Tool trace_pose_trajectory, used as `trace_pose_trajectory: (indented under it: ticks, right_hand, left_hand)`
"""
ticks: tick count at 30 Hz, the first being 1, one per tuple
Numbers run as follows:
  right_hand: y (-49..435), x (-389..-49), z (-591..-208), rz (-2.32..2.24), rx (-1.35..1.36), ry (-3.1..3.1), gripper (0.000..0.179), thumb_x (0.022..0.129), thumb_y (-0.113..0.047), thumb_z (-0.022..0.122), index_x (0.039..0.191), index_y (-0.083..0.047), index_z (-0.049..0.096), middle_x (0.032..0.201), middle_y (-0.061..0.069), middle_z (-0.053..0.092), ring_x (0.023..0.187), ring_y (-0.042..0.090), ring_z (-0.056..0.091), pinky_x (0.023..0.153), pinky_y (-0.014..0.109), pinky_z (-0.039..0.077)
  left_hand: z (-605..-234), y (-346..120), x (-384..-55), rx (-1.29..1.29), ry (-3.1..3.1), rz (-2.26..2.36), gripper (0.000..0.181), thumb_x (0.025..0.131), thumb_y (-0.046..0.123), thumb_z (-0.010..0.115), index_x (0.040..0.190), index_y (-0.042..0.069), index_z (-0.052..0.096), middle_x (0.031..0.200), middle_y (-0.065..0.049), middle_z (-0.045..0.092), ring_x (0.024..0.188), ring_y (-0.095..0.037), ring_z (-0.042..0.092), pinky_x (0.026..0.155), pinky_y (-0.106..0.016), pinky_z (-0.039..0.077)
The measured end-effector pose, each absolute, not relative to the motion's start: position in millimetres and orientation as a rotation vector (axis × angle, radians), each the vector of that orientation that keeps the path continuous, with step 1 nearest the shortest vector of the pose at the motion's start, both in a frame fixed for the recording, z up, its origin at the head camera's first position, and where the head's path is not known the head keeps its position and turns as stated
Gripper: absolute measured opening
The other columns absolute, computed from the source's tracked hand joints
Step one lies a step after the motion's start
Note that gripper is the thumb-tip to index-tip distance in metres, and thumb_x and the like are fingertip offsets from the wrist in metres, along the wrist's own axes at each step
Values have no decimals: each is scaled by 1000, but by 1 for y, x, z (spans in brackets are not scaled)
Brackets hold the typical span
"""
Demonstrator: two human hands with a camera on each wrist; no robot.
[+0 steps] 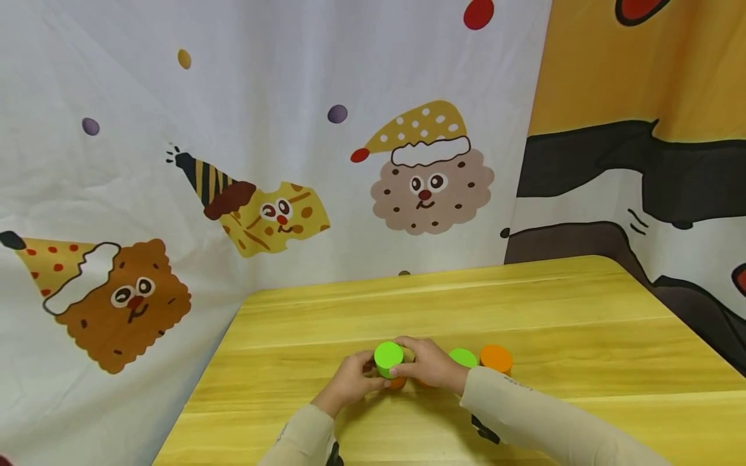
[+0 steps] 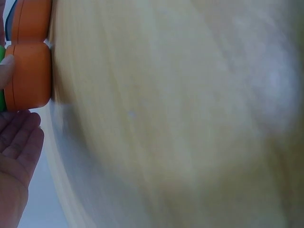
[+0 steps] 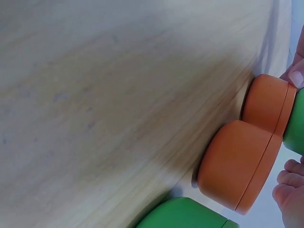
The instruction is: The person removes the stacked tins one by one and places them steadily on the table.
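Observation:
Between the two hands in the head view, a round green container (image 1: 388, 357) sits atop a round orange one (image 1: 398, 384). My right hand (image 1: 432, 364) grips the green container from the right, its thumb across the front. From the other side, my left hand (image 1: 351, 378) holds the orange container, thumb near its upper edge. The left wrist view shows this orange container (image 2: 31, 76) upright on the table, with a seam below its top and the left hand's fingers (image 2: 21, 147) against its side. Little of the green container (image 3: 297, 121) shows in the right wrist view.
A second orange container (image 3: 237, 164) stands against the stack, mostly hidden by the right hand in the head view. Farther right are another green container (image 1: 463, 356) and another orange one (image 1: 496, 358). A printed curtain (image 1: 280, 77) hangs behind the wooden table (image 1: 326, 317).

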State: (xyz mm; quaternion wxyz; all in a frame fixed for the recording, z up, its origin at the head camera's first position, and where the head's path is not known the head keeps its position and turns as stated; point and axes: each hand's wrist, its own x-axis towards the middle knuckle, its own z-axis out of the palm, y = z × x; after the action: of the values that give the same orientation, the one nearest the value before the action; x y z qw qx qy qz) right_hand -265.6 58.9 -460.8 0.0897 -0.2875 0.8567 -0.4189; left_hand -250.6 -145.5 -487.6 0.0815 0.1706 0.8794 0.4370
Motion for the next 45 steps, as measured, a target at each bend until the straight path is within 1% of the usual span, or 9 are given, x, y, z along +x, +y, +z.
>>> trace_pose_trajectory:
  ticks: [3,7,10,15,21,28,33,40,45]
  right_hand:
    - [59,-267,-461,-1256,-856,2553,52,84,-36,67,127,-9,54,121,8,60,88,12,56,81,36,49]
    - [59,-267,-459,-1280,-838,2549,53,83,-37,68,126,-9,54,120,7,60,104,20,57,88,42,49]
    - [59,-268,-456,-1278,-824,2555,58,82,-39,68,128,-8,52,122,8,59,109,23,56,90,44,48]
    - [61,-268,-453,-1278,-806,2563,60,82,-41,68,130,-8,51,121,7,59,107,21,57,90,44,49]
    - [67,-269,-451,-1286,-779,2594,62,81,-40,69,129,-5,51,121,10,60,104,21,58,86,43,50]
    - [79,-267,-450,-1324,-727,2602,60,81,-38,69,128,-6,52,124,11,58,109,24,56,91,47,48]
    - [89,-266,-452,-1332,-698,2609,61,81,-39,70,129,-6,52,124,11,58,109,24,56,91,48,47]
    - [102,-264,-452,-1309,-598,2675,67,79,-41,71,131,-3,50,129,15,54,118,33,50,96,52,43]
    - [112,-261,-450,-1300,-547,2712,65,79,-39,71,131,-5,51,130,15,54,120,34,49,96,52,43]
  left_hand:
    - [-488,-146,-251,529,2629,1305,40,78,17,75,113,4,61,109,-7,63,106,-27,59,93,-41,49]
    - [-490,-147,-252,541,2614,1309,42,79,18,74,116,4,59,110,-7,63,106,-27,59,94,-42,49]
    - [-491,-147,-252,534,2604,1314,43,80,18,74,118,4,59,110,-7,63,107,-27,58,94,-42,48]
    - [-489,-146,-251,527,2598,1317,43,81,17,73,119,4,58,112,-8,62,107,-27,57,95,-42,48]
    - [-487,-143,-250,509,2601,1320,46,81,18,73,120,2,57,117,-13,60,109,-30,57,93,-42,48]
    - [-487,-144,-248,472,2605,1317,49,79,20,74,121,1,56,120,-15,59,108,-31,57,92,-43,49]
    - [-488,-144,-248,467,2602,1315,49,79,20,74,121,1,57,120,-15,58,109,-32,56,92,-44,48]
    - [-490,-144,-249,464,2603,1315,51,79,18,74,122,-1,56,121,-17,57,109,-32,56,93,-43,48]
    - [-489,-144,-249,459,2602,1309,50,79,17,75,122,-1,56,120,-17,57,108,-32,56,92,-44,49]
